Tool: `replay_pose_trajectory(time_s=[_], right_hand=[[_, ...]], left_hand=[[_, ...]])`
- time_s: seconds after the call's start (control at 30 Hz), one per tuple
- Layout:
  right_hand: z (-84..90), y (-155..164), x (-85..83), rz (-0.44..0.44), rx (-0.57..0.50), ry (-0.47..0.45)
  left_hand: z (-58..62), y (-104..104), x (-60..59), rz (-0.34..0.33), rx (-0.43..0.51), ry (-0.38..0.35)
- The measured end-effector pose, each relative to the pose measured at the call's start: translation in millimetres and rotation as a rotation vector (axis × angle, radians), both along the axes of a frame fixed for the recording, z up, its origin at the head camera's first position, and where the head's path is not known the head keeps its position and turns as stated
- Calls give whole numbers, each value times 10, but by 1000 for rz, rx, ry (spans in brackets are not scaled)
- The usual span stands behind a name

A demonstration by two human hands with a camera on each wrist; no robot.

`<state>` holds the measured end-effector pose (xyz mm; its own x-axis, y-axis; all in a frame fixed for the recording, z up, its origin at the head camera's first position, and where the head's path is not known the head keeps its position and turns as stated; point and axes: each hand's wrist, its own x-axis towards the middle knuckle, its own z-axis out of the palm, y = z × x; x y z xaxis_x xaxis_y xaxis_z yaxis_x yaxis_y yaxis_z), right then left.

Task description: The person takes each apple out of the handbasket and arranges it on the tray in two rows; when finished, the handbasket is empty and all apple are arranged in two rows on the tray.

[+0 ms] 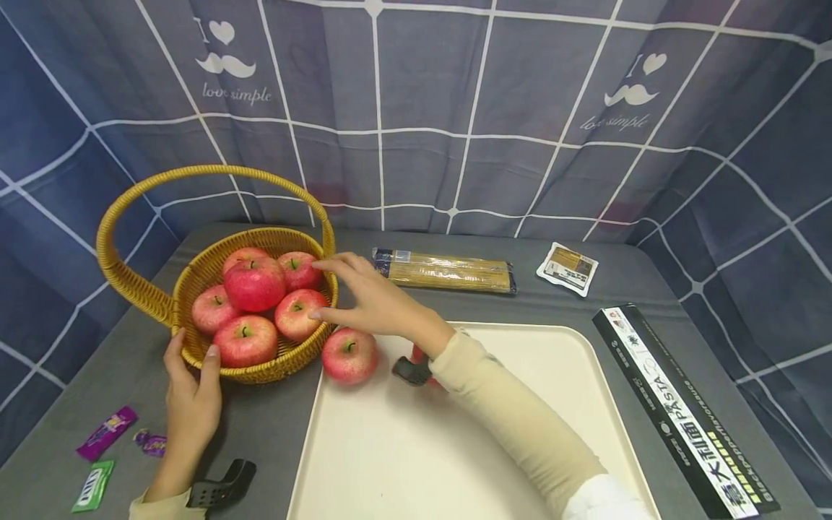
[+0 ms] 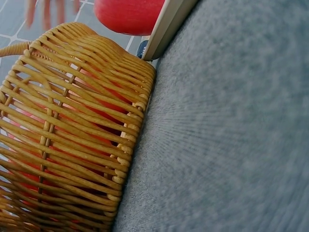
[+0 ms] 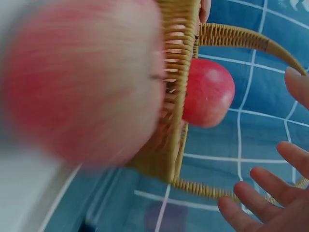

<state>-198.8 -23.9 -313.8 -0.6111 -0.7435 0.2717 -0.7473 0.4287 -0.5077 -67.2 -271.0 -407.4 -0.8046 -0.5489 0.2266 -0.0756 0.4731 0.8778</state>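
A yellow wicker basket (image 1: 279, 372) with a tall arched handle holds several red apples (image 1: 255, 284). My left hand (image 1: 193, 401) grips the basket's near left rim, its thumb lying over the edge beside an apple. Over the right rim hovers my right hand (image 1: 364, 296), fingers spread and holding nothing; the right wrist view also shows the spread fingers (image 3: 270, 193). Just below it, a single apple (image 1: 349, 356) sits at the upper left corner of the cream tray (image 1: 390, 448). Something red (image 1: 417, 353) is mostly hidden behind the right wrist.
Behind the tray lies a pack of spaghetti (image 1: 448, 271), with a small white sachet (image 1: 568, 269) to its right. A long black pasta box (image 1: 682, 412) lies along the right. Purple-wrapped sweets (image 1: 107, 433) and a green packet (image 1: 93, 486) lie at the near left.
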Motion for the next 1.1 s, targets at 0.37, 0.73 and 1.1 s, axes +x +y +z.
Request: replay_pose_trajectory(time_s=[0.37,0.73,1.1], right_hand=[[21,-1084,-232,-4,175,-267],[16,-1298,-247,2,257,-57],[447,57,-162,198,177,-93]], left_hand=[[65,-69,26,-19,-20,-81],[116,-45,-14,-26,-37,-70],[53,-19,21,-38,-10,-74]])
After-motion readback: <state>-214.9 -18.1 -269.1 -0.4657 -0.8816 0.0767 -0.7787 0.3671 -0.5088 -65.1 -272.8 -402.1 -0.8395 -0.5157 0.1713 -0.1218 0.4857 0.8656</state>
